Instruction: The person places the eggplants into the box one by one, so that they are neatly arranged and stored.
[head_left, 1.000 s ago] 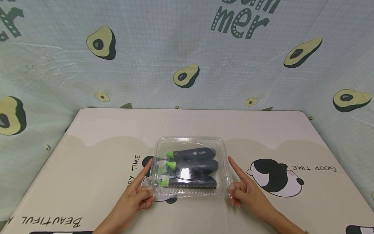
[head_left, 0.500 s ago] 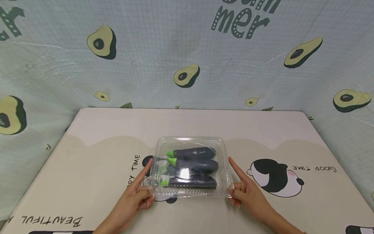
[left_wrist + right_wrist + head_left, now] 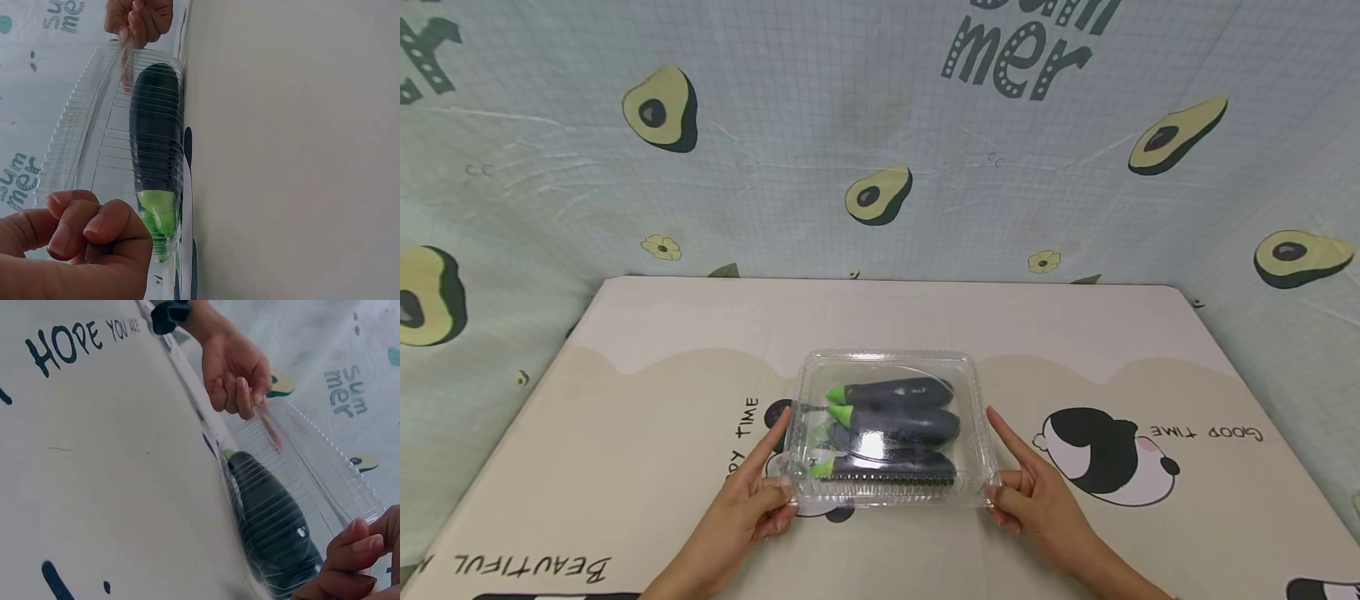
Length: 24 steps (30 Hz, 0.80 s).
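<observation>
A clear plastic clamshell box (image 3: 887,360) sits on the table, its lid down. Through the plastic show several dark purple eggplants (image 3: 898,392) with green stem ends, lying crosswise. My left hand (image 3: 741,508) pinches the box's near left corner at the rim between thumb and curled fingers, its index finger stretched along the left side. At the near right corner my right hand (image 3: 1045,508) does the same, index finger along the right side. The left wrist view has an eggplant (image 3: 156,125) behind the ribbed wall, with the left hand (image 3: 94,244) close by. The right hand (image 3: 356,562) is partly cut off in its own wrist view.
A pale cloth with printed cartoon dogs (image 3: 1108,454) and lettering covers the table (image 3: 662,467). Behind and at both sides hangs a light curtain (image 3: 775,100) printed with avocados.
The middle eggplant's green end has shifted slightly toward the back of the box since one second ago. Both hands and the box have stayed in place.
</observation>
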{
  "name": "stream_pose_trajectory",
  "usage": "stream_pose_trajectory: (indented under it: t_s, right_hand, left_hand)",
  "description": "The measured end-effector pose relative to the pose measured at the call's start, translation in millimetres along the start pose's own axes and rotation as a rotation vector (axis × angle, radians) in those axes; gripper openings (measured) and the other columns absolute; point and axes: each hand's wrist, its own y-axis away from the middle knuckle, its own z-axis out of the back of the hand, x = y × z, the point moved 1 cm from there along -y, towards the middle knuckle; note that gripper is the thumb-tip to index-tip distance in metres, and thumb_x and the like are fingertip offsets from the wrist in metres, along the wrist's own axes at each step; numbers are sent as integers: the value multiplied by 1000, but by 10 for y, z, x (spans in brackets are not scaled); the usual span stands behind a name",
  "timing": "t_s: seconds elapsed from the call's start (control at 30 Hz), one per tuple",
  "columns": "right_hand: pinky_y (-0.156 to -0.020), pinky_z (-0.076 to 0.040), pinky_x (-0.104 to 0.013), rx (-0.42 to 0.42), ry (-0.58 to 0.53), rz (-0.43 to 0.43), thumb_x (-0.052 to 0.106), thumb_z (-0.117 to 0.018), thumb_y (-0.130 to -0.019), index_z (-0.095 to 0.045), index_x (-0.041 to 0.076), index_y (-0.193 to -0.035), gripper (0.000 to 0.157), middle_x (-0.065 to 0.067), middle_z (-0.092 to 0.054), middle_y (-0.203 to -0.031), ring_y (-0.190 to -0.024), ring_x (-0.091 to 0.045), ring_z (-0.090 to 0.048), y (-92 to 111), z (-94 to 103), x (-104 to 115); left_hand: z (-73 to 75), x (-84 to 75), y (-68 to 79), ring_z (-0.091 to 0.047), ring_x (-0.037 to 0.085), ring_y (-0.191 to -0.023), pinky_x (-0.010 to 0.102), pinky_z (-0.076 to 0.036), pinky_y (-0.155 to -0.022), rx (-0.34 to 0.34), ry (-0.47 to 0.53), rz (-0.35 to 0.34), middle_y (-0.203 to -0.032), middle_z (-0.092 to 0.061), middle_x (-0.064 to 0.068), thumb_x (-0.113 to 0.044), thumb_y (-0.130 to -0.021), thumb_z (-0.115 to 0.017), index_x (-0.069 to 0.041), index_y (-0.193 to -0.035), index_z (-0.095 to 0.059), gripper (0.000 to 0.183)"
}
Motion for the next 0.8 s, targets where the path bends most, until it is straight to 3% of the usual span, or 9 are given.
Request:
stream_pose_trajectory:
  t_s: [0.17,0.37,0.5,0.7,0.8]
  right_hand:
    - [-37,-32,-35,11,16,-6,-13,-51,-85,-13,17,-155,86,-6,-54,-60,-52,-8,-49,-5,8,-9]
    - [-44,-45,-27,31,93,-55,-7,-53,-91,-12,26,-155,83,-8,-57,-63,-53,-9,-50,24,41,-23]
    - [-49,-49,-30,70,141,-34,-5,-51,-93,-10,27,-155,80,-14,-58,-65,-52,-15,-49,46,73,-2]
    - [-54,-51,-33,128,182,40,-2,-49,-97,-4,23,-155,78,-21,-57,-74,-61,-23,-55,40,123,51]
    - [-58,-52,-32,80,327,126,-3,-51,-96,-9,19,-155,76,-18,-57,-85,-66,-23,-58,60,163,92]
  left_hand:
    - [2,11,5,-41,10,-57,21,-36,-54,-9,-3,4,-65,-44,2,4,-91,-44,-34,-154,-6,83]
    - [1,20,16,-41,9,-56,20,-37,-53,-21,-3,29,-66,-48,2,1,-93,-46,-37,-154,-7,81]
    - [-3,11,20,-42,10,-55,19,-38,-52,-17,-24,23,-68,-53,4,-1,-94,-48,-36,-154,-8,80]
    - [62,-50,33,-49,14,-57,26,-49,-61,-6,-180,-11,-75,-57,14,-11,-98,-53,-28,-155,-10,73]
    - [128,-99,44,-55,20,-61,29,-52,-64,-27,-294,-76,-81,-57,20,-14,-98,-54,-17,-154,-15,69]
